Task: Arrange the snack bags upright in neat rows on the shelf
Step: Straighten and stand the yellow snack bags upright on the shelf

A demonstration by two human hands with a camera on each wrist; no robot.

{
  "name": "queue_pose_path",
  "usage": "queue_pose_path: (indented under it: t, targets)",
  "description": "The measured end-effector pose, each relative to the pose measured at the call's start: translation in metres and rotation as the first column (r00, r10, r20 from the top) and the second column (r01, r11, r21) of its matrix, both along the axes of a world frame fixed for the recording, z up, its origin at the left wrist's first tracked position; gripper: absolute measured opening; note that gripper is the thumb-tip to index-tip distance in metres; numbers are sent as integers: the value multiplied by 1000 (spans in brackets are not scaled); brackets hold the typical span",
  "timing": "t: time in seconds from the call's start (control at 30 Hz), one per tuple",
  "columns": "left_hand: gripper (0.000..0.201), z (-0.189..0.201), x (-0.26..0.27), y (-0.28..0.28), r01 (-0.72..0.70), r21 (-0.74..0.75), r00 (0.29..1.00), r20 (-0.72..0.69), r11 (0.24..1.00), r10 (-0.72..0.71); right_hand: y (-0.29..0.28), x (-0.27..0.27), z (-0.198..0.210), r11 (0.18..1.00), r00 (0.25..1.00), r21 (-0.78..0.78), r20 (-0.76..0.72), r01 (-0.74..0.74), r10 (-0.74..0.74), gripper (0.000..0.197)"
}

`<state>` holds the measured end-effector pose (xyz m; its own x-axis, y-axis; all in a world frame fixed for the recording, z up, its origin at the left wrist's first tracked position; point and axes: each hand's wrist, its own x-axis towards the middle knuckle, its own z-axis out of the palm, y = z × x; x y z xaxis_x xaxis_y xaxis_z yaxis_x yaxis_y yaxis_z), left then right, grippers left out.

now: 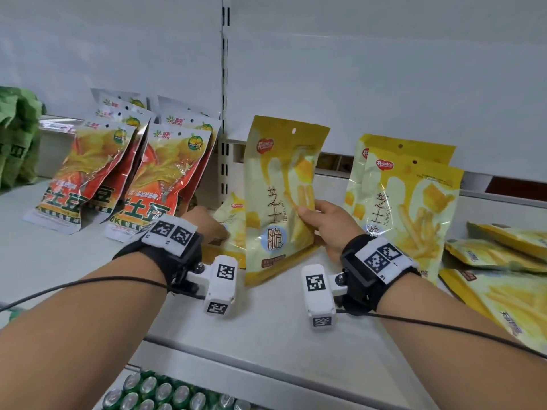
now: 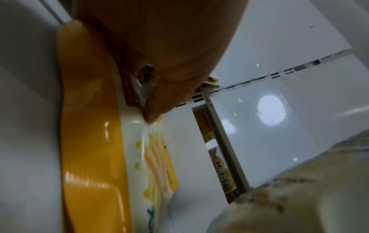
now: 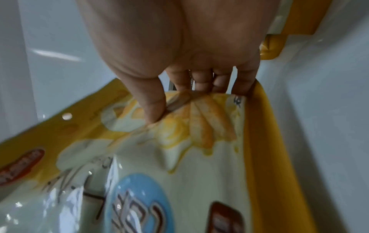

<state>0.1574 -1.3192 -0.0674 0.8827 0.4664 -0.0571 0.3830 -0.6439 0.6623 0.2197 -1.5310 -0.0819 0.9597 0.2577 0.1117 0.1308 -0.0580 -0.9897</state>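
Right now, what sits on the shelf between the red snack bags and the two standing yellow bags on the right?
In the head view, the right hand holds one yellow bag upright there; the left hand touches another lying behind it.

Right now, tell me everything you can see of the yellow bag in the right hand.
The yellow bag is a glossy plastic pouch, yellow-edged with a cream front, printed sticks, a blue circle and a hang hole at the top. It stands nearly upright, tilted slightly, its bottom edge on the white shelf. The right hand pinches its right edge.

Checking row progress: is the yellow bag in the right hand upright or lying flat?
Upright: the yellow cheese-stick snack bag stands hang-hole up, pinched by the right hand.
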Motion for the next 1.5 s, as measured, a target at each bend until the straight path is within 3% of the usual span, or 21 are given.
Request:
queue_pose_path:
  t: [0.07, 0.13, 0.2, 0.3, 0.5, 0.63, 0.93, 1.03, 1.1, 1.2, 1.27, 1.37, 1.5]
  targets:
    - [45, -1, 3, 2, 23, 3, 999, -23, 1000, -23, 1, -2, -3, 999, 998, -11, -41, -50, 49, 5]
    - [31, -3, 5, 4, 43, -53, 999, -15, 998, -43, 1, -4, -5, 998, 997, -13, -50, -54, 53, 4]
    - [24, -3, 6, 7, 52, -243, 997, 62, 969, -38, -1, -7, -4, 999, 998, 14, -39, -41, 41, 12]
    - [30, -3, 2, 8, 108, -473, 983, 182, 875, -23, -7, -11, 1, 997, 999, 72, -15, -34, 35, 20]
    - [22, 7, -8, -13, 271, -559, 936, 344, 783, -78, -31, -27, 11, 967, 996, 254, 78, 22, -43, 26]
    - [24, 16, -6, -50, 386, -625, 894, 435, 678, -108, -64, -43, 17, 929, 987, 362, 101, 77, -121, 45]
    - [21, -6, 13, -158, 523, -630, 852, 365, 574, -375, -160, -69, 1, 899, 961, 347, -26, 267, -275, 41]
    - [20, -17, 20, -181, 512, -653, 857, 338, 559, -390, -178, -74, -7, 901, 942, 278, -80, 334, -325, 51]
    - [20, -21, 22, -189, 478, -663, 877, 325, 576, -354, -183, -74, -12, 899, 927, 227, -100, 375, -362, 46]
    - [48, -22, 26, -192, 406, -707, 914, 316, 579, -255, -183, -70, -16, 890, 907, 175, -91, 421, -411, 40]
    - [51, -21, 25, -191, 469, -671, 883, 346, 574, -316, -181, -64, -15, 901, 912, 145, -84, 410, -401, 39]
    - [46, -25, 25, -190, 631, -540, 776, 425, 558, -466, -174, -56, -14, 913, 917, 102, -101, 395, -386, 52]
    - [50, -29, 26, -185, 707, -598, 699, 510, 378, -500, -163, -51, -16, 922, 921, 79, -135, 378, -366, 76]
